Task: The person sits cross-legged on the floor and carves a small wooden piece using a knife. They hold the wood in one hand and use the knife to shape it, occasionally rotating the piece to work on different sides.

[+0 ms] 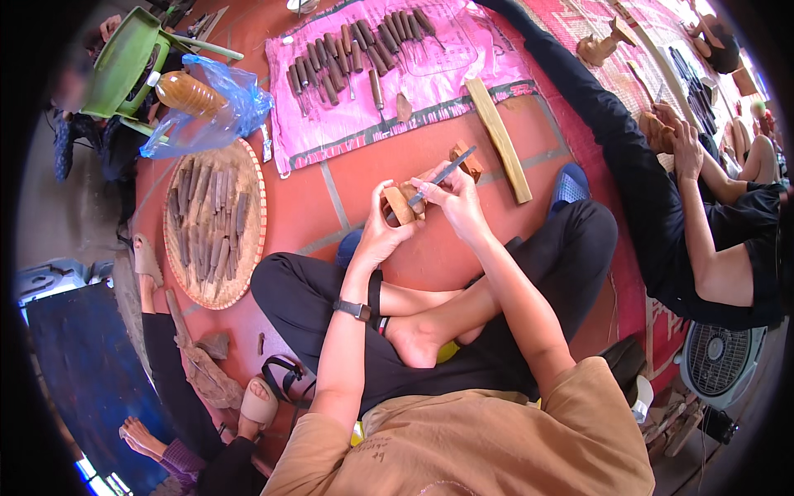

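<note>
Above my crossed legs, my left hand [385, 236] is closed round a carved wooden piece [399, 206] with a flat, pale block-like end. My right hand [456, 201] grips a slim, flat grey metal tool [454, 168] that looks like a file. It slants up to the right, and its lower end lies against or just over the wooden piece; my fingers hide the exact contact. Just beyond my right hand, a small reddish-brown wooden block [468, 162] rests on the tiles, partly behind the tool.
Several dark-handled carving tools [356, 48] lie on a pink sheet [310, 136] ahead. A round woven tray [257, 240] of more tools is at left, beside a bottle [190, 94] in blue plastic. A wooden strip [499, 140] lies right. Another person [703, 207] carves at far right.
</note>
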The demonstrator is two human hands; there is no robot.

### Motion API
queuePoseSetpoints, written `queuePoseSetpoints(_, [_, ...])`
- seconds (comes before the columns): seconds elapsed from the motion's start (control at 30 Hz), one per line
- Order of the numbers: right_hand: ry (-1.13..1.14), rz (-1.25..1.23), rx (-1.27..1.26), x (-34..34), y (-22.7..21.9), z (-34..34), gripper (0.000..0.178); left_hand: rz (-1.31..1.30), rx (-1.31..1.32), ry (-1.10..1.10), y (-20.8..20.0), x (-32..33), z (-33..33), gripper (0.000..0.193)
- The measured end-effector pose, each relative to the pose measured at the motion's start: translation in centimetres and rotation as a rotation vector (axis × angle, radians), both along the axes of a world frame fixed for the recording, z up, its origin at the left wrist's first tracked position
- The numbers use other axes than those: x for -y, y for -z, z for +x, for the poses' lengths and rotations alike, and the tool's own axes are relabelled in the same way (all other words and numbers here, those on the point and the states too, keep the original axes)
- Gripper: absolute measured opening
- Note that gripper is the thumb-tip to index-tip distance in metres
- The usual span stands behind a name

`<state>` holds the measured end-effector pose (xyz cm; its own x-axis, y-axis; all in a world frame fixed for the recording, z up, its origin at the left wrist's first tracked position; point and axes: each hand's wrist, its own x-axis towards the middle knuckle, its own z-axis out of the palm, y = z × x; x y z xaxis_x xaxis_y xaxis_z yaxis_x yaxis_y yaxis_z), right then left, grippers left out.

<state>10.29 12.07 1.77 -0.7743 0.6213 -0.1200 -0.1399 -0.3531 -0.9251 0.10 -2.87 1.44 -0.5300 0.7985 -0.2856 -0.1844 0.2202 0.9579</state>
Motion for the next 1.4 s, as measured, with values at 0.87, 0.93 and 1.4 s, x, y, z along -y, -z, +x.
queuePoseSetpoints(0.87, [-0.030, 0.072, 0.138, 0.2, -1.9, -0.7, 0.011, -0.011, -0.048, 0.008, -0.3, -0.2, 0.3, 0.092])
queuePoseSetpoints(0.93, [-0.050, 0.087, 0.159, 0.2, -1.9, -0.7, 0.011, -0.008, -0.053, 0.018, -0.4, -0.1, 0.2, 0.091])
queuePoseSetpoints(1.4, [-0.017, 0.287, 0.223, -0.8, -0.3, -1.3, 0.012, -0.052, -0.093, 0.031, -0.3, -0.3, 0.4, 0.092])
